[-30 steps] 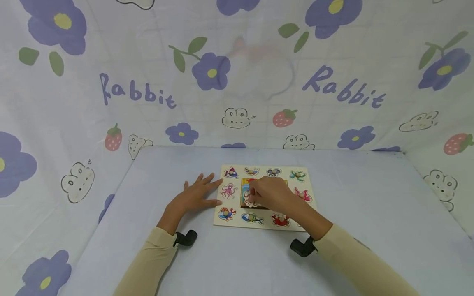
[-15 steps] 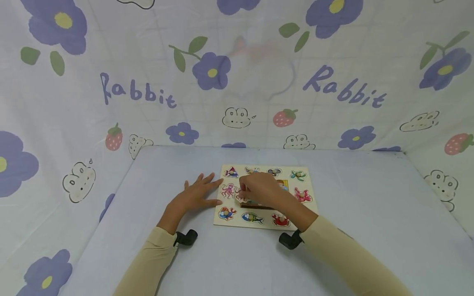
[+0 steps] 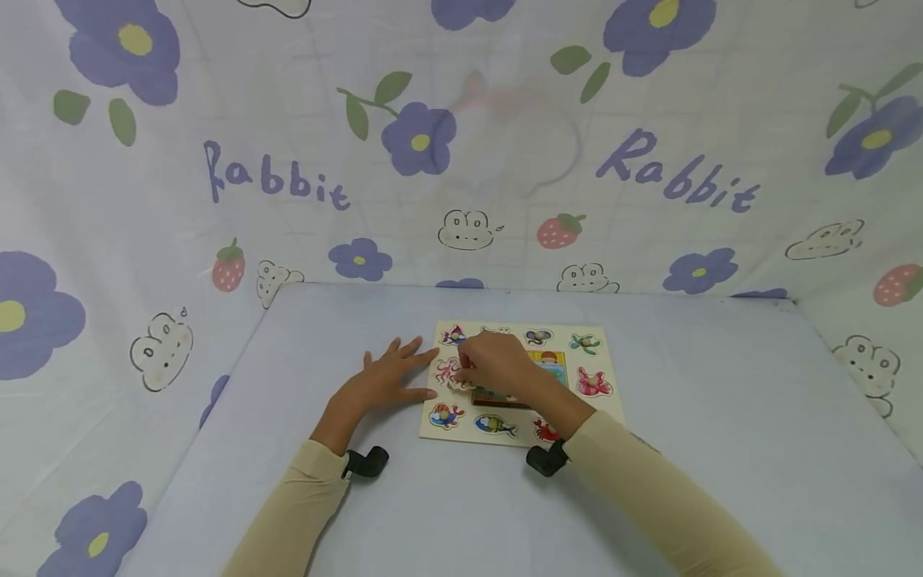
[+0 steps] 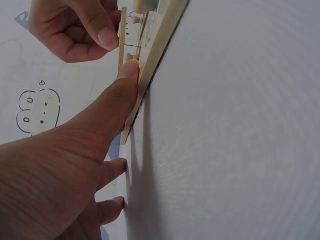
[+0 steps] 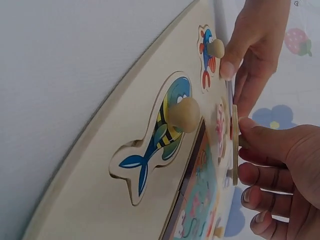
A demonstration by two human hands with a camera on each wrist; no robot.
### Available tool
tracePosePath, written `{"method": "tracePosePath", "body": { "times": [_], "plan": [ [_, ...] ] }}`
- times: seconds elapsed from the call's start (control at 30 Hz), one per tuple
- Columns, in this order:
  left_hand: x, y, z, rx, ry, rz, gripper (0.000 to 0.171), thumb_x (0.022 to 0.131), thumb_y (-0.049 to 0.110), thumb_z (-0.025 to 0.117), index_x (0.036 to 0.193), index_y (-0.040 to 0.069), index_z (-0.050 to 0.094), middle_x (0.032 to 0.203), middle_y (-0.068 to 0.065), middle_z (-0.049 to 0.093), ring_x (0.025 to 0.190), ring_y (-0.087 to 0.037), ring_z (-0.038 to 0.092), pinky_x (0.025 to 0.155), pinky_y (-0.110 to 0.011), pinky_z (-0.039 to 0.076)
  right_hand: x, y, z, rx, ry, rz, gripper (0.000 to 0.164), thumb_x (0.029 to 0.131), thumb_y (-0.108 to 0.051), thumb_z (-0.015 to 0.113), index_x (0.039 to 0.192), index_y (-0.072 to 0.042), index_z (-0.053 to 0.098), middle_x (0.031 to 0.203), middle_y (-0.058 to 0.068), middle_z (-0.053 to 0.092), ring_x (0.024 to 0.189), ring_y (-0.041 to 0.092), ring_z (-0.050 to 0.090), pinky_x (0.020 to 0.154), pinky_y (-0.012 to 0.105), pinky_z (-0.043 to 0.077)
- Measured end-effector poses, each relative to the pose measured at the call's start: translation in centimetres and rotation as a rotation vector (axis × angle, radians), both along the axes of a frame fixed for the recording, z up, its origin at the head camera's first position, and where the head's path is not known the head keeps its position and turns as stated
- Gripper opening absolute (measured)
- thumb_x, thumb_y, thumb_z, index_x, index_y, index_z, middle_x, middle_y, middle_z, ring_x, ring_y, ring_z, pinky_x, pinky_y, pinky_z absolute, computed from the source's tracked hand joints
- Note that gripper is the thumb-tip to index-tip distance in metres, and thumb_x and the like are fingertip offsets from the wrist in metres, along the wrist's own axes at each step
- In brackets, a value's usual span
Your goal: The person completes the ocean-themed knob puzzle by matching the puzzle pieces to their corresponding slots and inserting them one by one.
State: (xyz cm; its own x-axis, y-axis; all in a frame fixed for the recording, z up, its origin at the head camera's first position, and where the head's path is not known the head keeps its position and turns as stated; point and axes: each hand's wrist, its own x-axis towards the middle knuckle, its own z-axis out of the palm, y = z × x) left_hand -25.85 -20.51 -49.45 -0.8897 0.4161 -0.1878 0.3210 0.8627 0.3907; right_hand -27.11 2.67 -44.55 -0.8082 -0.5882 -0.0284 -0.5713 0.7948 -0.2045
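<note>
A pale wooden peg puzzle board (image 3: 461,437) with sea-animal pieces lies on the table in the head view. My right hand (image 3: 501,365) pinches the octopus piece (image 3: 461,385) by its knob, close over the board's left side. In the right wrist view the octopus piece (image 5: 235,145) shows edge-on, raised from the board, overlapping the pink octopus picture (image 5: 220,127). My left hand (image 3: 385,381) lies with fingers spread at the board's left edge. Its thumb (image 4: 131,70) touches that edge in the left wrist view.
Fish (image 3: 496,425), hermit crab (image 3: 445,415), red crab (image 3: 546,430), pink starfish (image 3: 594,383) and turtle (image 3: 586,344) pieces sit in the board. A raised picture panel (image 3: 554,365) fills its middle. A printed curtain (image 3: 519,160) hangs behind the table.
My right hand has moved left with the octopus piece, from over the middle panel to over the octopus picture at the board's left. My left hand has stayed in place.
</note>
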Motion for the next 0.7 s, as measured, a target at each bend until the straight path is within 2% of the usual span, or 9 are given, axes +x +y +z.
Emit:
{"method": "tracePosePath", "body": {
  "times": [0.4, 0.7],
  "plan": [
    [0.1, 0.2, 0.5, -0.008, 0.001, -0.01, 0.08, 0.093, 0.057, 0.066, 0.16, 0.031, 0.033, 0.169, -0.008, 0.016, 0.155, -0.041, 0.004, 0.111, -0.079, 0.003, -0.9, -1.0, -0.6, 0.018, -0.012, 0.009, 0.025, 0.094, -0.04, 0.074, 0.085, -0.018, 0.066, 0.076, -0.006, 0.062, 0.068, 0.012, 0.054, 0.061, 0.028, 0.046],
    [0.1, 0.2, 0.6, 0.0, 0.006, -0.01, 0.079, 0.093, 0.056, 0.067, 0.16, 0.03, 0.034, 0.169, -0.009, 0.017, 0.154, -0.042, 0.005, 0.111, -0.079, 0.003, -1.4, -1.8, -1.3, 0.0, 0.0, 0.002, 0.024, 0.093, -0.039, 0.075, 0.082, -0.018, 0.068, 0.073, -0.006, 0.062, 0.065, 0.012, 0.054, 0.06, 0.028, 0.045]
  ]
}}
